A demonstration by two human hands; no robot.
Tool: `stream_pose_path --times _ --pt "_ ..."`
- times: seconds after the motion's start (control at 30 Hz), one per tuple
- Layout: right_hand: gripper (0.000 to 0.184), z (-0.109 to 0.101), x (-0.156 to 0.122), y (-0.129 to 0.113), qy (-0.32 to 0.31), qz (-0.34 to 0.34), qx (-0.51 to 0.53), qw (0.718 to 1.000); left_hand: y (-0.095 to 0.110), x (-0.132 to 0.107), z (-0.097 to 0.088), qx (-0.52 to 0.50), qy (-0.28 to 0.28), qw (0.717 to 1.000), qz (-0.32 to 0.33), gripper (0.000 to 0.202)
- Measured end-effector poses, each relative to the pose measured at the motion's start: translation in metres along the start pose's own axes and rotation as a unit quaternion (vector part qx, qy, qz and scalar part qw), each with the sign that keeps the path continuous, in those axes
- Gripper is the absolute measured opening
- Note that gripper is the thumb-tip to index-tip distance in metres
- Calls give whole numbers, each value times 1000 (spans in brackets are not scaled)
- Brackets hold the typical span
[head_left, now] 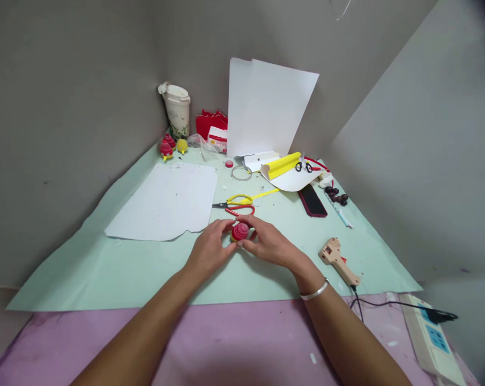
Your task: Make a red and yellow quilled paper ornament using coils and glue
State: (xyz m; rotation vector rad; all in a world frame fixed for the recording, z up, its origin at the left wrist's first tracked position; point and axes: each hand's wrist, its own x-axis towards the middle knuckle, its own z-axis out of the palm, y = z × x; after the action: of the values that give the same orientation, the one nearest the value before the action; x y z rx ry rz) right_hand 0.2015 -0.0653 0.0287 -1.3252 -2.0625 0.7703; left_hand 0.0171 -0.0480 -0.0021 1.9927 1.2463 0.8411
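Observation:
Between my two hands is a small red dome-shaped piece with white ridged lines (240, 231) and a bit of yellow at its lower edge. My left hand (212, 244) grips it from the left, thumb at the near side and fingers at the far side. From the right, my right hand (268, 241) closes round it in the same way, the thumbs almost meeting. Just beyond the fingertips lie scissors (238, 205) with one yellow and one red handle.
A white sheet (165, 201) lies left; a glue gun (338, 260) with its cord rests right, near a power strip (431, 332). Behind are a phone (312, 200), yellow paper roll (284, 165), small black scissors (304, 166), a lidded cup (178, 110) and red-and-yellow ornaments (166, 149).

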Motion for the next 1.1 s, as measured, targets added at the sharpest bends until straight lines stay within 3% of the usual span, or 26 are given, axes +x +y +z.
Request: stream_pose_path --times 0.27,1.1 --pt "42 3 2 -3 13 -15 -2 1000 2 0 3 21 12 999 23 37" --pt "44 7 2 5 22 13 7 1000 1 1 4 34 11 999 23 31"
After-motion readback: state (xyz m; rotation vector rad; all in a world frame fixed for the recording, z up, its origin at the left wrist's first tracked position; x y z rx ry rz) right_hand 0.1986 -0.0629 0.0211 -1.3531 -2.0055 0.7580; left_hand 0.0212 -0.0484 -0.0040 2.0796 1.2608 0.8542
